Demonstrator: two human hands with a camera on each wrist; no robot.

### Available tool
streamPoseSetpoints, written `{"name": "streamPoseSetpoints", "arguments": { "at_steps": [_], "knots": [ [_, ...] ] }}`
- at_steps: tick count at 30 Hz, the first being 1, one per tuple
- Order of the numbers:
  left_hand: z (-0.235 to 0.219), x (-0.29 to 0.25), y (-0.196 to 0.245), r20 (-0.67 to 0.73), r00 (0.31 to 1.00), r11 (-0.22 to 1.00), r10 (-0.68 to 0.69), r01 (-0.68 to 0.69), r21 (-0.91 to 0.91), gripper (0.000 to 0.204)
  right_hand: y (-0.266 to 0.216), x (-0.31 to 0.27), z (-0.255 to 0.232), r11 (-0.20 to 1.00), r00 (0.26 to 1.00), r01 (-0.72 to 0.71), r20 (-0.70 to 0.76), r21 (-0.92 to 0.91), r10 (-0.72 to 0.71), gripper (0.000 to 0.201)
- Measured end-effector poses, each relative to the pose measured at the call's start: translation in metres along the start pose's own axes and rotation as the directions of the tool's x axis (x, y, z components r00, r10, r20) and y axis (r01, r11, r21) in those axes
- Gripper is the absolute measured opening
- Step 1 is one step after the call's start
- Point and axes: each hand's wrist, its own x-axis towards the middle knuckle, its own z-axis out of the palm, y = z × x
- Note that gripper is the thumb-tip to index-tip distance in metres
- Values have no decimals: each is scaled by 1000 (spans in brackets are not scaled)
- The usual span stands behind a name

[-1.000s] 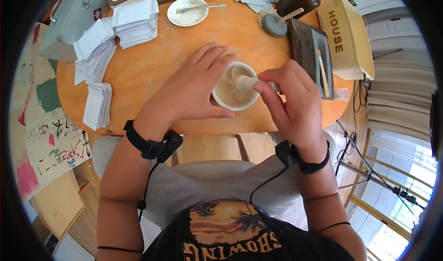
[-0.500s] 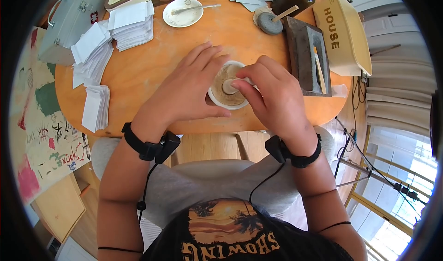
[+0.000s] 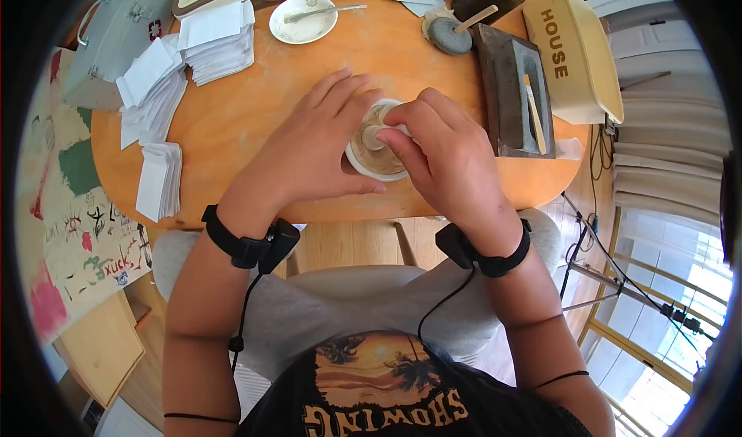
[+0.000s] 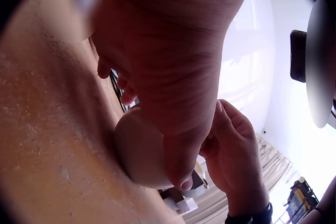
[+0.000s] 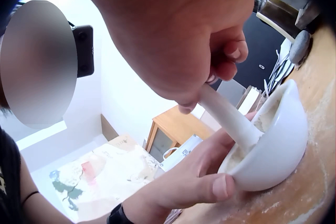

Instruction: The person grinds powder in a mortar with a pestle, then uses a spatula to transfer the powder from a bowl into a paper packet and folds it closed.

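A white mortar (image 5: 283, 148) stands on the wooden table, with beige powder (image 3: 369, 157) inside. My left hand (image 3: 305, 147) steadies it from the left, the thumb along the near rim and the fingers spread round the far side. In the right wrist view that thumb lies right at the rim. My right hand (image 3: 456, 155) grips the handle of a white pestle (image 5: 231, 119), which leans into the bowl with its head down in the powder. From above, the right hand covers most of the handle.
Stacks of folded white papers (image 3: 216, 43) lie at left beside a metal case (image 3: 120, 39). A dish (image 3: 317, 31) with a small spoon sits at the back. To the right are a round grey stone (image 3: 448, 37) with a stick, a dark trough (image 3: 506, 97) and a cream HOUSE bin (image 3: 576, 58).
The right hand has swung the pestle from the bowl's right side toward its middle, the handle now more upright. Mortar and left hand have shifted slightly left in view, as has the whole scene.
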Motion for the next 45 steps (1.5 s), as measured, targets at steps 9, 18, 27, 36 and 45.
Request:
{"name": "streamPoseSetpoints", "arguments": {
  "at_steps": [9,18,27,36,45],
  "knots": [
    [-3,0,0,17,1000,1000,-14,14,14,110,4,2,-4,999,999,-49,-14,-8,49,18],
    [-2,0,-1,22,1000,999,-20,19,30,108,2,1,-12,999,999,-53,6,-11,53,17],
    [-1,-2,-3,22,1000,1000,-19,19,15,107,0,0,-15,999,999,-40,0,20,40,17],
    [-1,-4,0,18,999,999,-30,29,13,108,-2,-1,-11,997,998,-63,-5,54,63,17],
    [1,-4,-2,12,1000,1000,-9,9,-6,110,-5,-2,-9,995,998,-61,12,75,60,17]
  ]
}}
